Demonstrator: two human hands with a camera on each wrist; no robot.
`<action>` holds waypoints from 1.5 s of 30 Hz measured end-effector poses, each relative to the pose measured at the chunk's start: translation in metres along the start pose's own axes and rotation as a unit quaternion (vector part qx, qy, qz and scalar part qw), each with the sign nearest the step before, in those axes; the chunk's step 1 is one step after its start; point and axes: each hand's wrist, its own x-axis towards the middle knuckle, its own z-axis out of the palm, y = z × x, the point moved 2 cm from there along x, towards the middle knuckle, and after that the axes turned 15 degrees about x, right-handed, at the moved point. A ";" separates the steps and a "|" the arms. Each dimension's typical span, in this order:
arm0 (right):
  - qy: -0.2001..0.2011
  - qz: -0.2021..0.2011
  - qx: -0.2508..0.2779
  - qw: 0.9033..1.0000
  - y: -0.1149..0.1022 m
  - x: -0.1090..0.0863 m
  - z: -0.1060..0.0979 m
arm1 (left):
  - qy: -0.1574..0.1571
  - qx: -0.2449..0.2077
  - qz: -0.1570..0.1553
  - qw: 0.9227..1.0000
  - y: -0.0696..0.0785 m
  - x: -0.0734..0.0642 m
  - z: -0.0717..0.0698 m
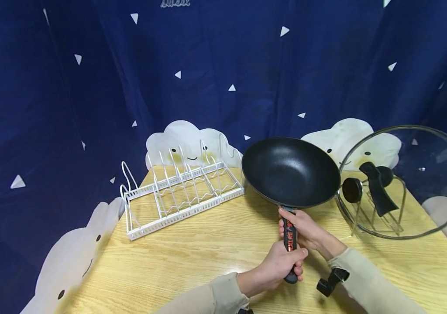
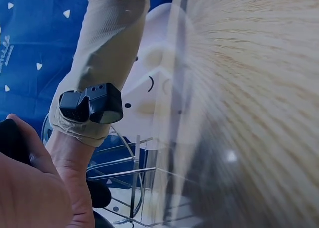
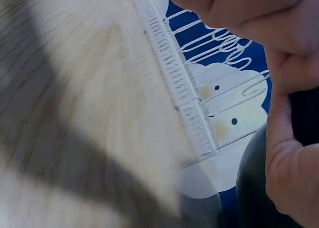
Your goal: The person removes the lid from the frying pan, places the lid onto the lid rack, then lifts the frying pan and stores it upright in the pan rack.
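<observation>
A black frying pan is held by its handle above the wooden table, its dark inside tilted toward the head camera. My left hand grips the lower end of the handle, thumb across the top. Higher up, close to the pan body, my right hand wraps the same handle. In the left wrist view the left hand fills the lower left corner, next to the right sleeve. Fingers of the right hand show along the right edge of the right wrist view, beside the dark pan side.
Left of the pan stands a white wire rack with upright dividers. On the right, a large glass lid leans in a metal wire stand with a black handle piece. A dark blue curtain hangs behind the table.
</observation>
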 end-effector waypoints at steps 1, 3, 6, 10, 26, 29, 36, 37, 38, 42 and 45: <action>-0.002 -0.001 -0.001 1.000 -0.002 0.000 0.001 | -0.002 0.000 0.007 1.000 0.001 0.000 0.000; -0.004 -0.004 -0.010 1.000 -0.005 0.000 0.003 | -0.008 -0.001 0.018 1.000 0.003 -0.001 0.000; 0.002 -0.016 -0.026 1.000 -0.011 -0.001 0.007 | -0.018 -0.002 0.033 0.999 0.009 -0.001 0.000; 0.007 -0.040 -0.027 0.999 -0.019 -0.002 0.014 | -0.033 -0.001 0.058 0.998 0.017 -0.001 -0.004; -0.217 -0.065 0.243 0.943 -0.035 0.003 0.043 | -0.062 0.014 0.125 0.990 0.037 -0.001 -0.012; -0.205 -0.098 0.192 0.955 -0.037 0.004 0.047 | -0.044 0.040 0.148 0.987 0.039 -0.001 -0.012; -0.187 -0.126 0.112 0.968 -0.045 0.007 0.053 | 0.013 0.085 0.125 0.988 0.045 -0.003 -0.014; -0.182 -0.131 0.095 0.970 -0.046 0.008 0.054 | 0.016 0.086 0.118 0.989 0.045 -0.003 -0.015; -0.176 -0.136 0.078 0.972 -0.047 0.009 0.054 | 0.020 0.086 0.112 0.990 0.046 -0.003 -0.015; -0.131 -0.153 0.001 0.979 -0.049 0.012 0.057 | 0.052 0.074 0.081 0.993 0.046 -0.002 -0.014; -0.097 -0.161 -0.049 0.981 -0.050 0.013 0.061 | 0.101 0.074 0.060 0.990 0.044 0.001 -0.012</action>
